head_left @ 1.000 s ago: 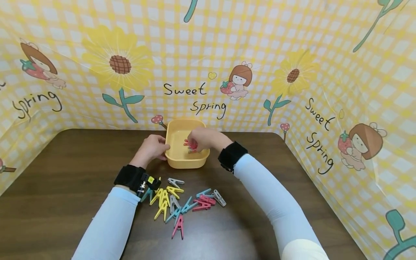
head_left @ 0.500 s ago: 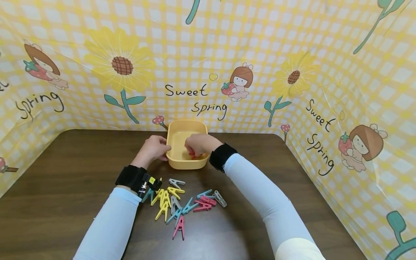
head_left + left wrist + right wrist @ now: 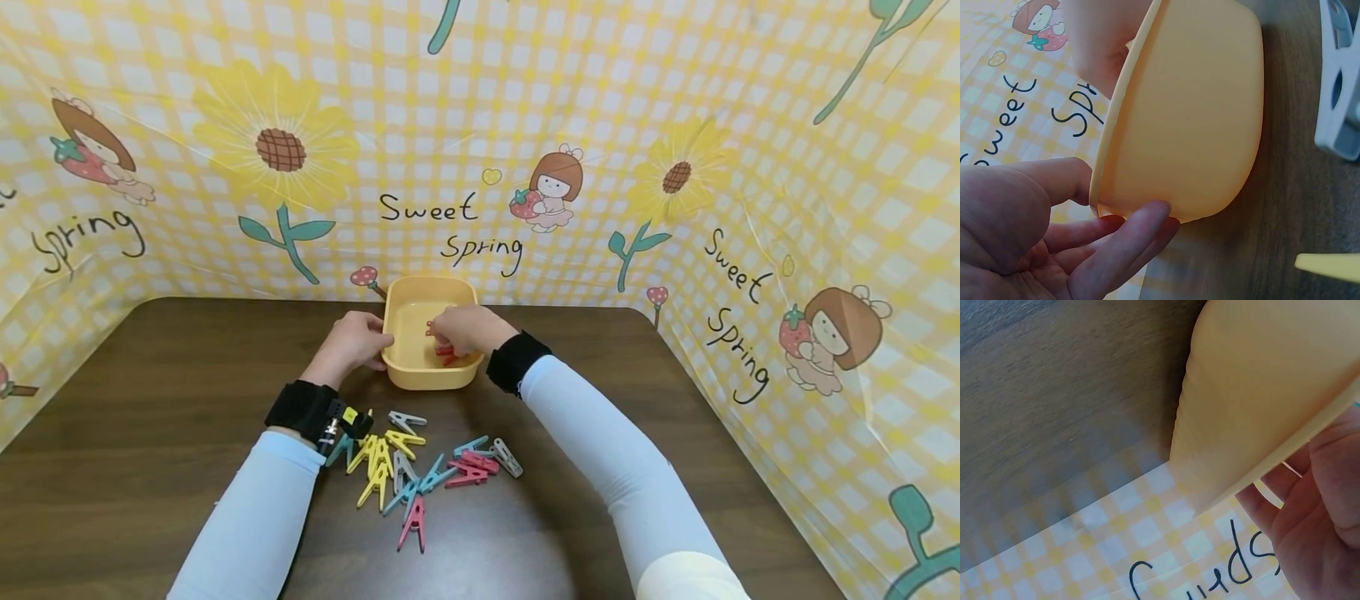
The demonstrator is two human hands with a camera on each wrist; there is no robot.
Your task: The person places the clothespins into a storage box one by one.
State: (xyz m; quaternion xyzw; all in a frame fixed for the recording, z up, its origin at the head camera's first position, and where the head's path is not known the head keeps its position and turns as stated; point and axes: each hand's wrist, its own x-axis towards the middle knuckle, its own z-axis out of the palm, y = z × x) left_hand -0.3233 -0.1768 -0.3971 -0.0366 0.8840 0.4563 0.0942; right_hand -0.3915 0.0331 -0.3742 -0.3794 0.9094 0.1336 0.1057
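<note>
Across the whole upper part of the head view hangs a yellow checked plastic backdrop [image 3: 480, 125] printed with sunflowers, cartoon girls and the words "Sweet Spring". Below it, filling the lower half of the frame, lies a dark brown wooden table [image 3: 112, 467]. Just above the middle of the frame, at the table's far edge, stands a small yellow plastic tub with rounded corners [image 3: 431, 375]. The left hand [image 3: 351, 343] sits against the tub's left side; the left wrist view shows its thumb lying along the rim and its fingers [image 3: 1141, 228] curled under the tub's wall, gripping it. The right hand [image 3: 465, 327] reaches into the tub from the right, fingers bent downward, pinching a red plastic clothes peg [image 3: 442, 348] inside the tub near its front wall. Both arms wear pale blue sleeves with black wrist straps. Lower, in the centre of the frame between the forearms, lies a loose heap of plastic clothes pegs [image 3: 420, 467] in yellow, teal, grey and pink, well apart from the tub, with one pink peg [image 3: 413, 523] at its near edge.
</note>
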